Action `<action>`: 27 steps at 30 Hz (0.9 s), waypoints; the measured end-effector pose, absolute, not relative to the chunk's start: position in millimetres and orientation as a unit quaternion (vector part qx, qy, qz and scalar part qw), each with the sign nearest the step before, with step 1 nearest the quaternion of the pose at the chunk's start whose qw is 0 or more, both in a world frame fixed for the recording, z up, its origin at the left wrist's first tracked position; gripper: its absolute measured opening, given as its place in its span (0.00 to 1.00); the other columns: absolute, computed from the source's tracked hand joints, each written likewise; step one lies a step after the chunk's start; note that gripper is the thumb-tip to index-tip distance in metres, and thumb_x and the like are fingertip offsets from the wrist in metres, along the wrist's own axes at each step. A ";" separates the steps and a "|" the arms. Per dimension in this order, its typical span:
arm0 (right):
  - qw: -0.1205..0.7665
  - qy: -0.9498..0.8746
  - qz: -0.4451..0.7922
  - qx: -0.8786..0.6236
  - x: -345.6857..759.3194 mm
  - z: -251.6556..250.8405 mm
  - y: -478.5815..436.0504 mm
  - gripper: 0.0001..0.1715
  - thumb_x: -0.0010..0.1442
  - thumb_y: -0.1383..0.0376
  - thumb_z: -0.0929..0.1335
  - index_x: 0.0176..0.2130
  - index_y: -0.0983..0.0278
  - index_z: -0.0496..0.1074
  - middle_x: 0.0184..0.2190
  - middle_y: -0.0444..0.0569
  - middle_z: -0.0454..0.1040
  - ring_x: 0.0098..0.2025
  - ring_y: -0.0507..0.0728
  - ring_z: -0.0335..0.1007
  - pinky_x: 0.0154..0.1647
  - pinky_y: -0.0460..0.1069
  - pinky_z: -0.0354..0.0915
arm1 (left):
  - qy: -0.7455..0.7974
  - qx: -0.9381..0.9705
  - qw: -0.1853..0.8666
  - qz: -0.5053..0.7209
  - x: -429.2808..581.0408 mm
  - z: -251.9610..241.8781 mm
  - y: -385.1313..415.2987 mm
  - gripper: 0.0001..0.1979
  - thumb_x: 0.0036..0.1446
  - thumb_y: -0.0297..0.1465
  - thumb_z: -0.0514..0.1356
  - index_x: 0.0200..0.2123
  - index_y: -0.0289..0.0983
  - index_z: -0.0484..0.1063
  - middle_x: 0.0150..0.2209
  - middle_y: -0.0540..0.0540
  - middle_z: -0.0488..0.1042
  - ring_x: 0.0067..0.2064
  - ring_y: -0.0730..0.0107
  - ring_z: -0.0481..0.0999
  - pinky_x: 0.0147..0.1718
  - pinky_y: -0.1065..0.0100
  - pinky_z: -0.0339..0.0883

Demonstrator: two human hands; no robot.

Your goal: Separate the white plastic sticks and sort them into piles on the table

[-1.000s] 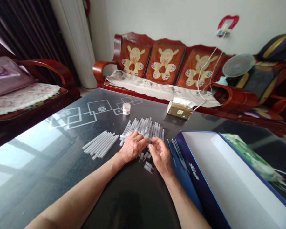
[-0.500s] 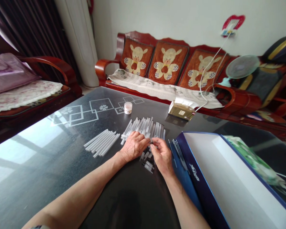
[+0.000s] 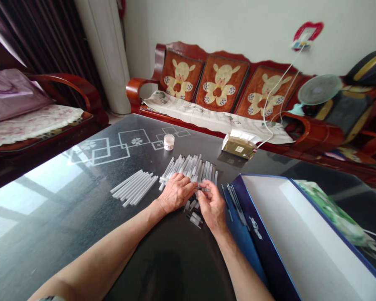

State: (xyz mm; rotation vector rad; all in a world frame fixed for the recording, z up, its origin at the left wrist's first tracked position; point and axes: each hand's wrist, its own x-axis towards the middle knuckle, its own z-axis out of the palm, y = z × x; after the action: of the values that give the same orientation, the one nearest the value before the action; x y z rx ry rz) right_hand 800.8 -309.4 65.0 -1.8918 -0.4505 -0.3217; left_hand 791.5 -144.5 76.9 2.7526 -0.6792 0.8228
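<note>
My left hand [image 3: 178, 192] is closed around a whitish pen barrel [image 3: 162, 179], whose end sticks out to the left of the knuckles. Opposite it, with fingertips almost touching, my right hand [image 3: 212, 205] pinches a small greyish piece [image 3: 203, 190] that looks like a pen cap. Just beyond the hands lies a pile of translucent pen barrels [image 3: 192, 164]. Several small clear caps [image 3: 195, 218] are scattered on the table below the fingers. A neat row of white pens [image 3: 134, 187] lies left of my left hand.
On my right stands a large open blue box [image 3: 278, 225], with thin rods [image 3: 236, 200] lying on a blue surface along its near side. A small round tub [image 3: 168, 142] and a tissue pack [image 3: 240, 146] sit farther back on the dark glossy table [image 3: 62, 217].
My right fingers have shifted slightly, and the small greyish piece between them shows more clearly. My left hand stays in place. The piles look the same.
</note>
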 end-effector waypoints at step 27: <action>0.474 -0.205 -0.177 -0.838 803.1 60.3 -311.0 0.15 0.63 0.59 0.62 0.39 0.65 0.72 0.33 0.52 0.78 0.35 0.56 0.74 0.36 0.47 0.67 | -0.235 0.924 0.092 0.288 792.8 75.8 -144.3 0.15 0.66 0.37 0.48 0.42 0.38 0.72 0.29 0.46 0.70 0.34 0.65 0.64 0.36 0.61 0.56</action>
State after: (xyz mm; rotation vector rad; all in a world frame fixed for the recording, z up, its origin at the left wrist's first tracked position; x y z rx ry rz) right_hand 803.1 -311.0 60.3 -2.0500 -0.5023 -0.4323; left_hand 792.8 -144.3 75.8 2.7432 -0.6983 0.8560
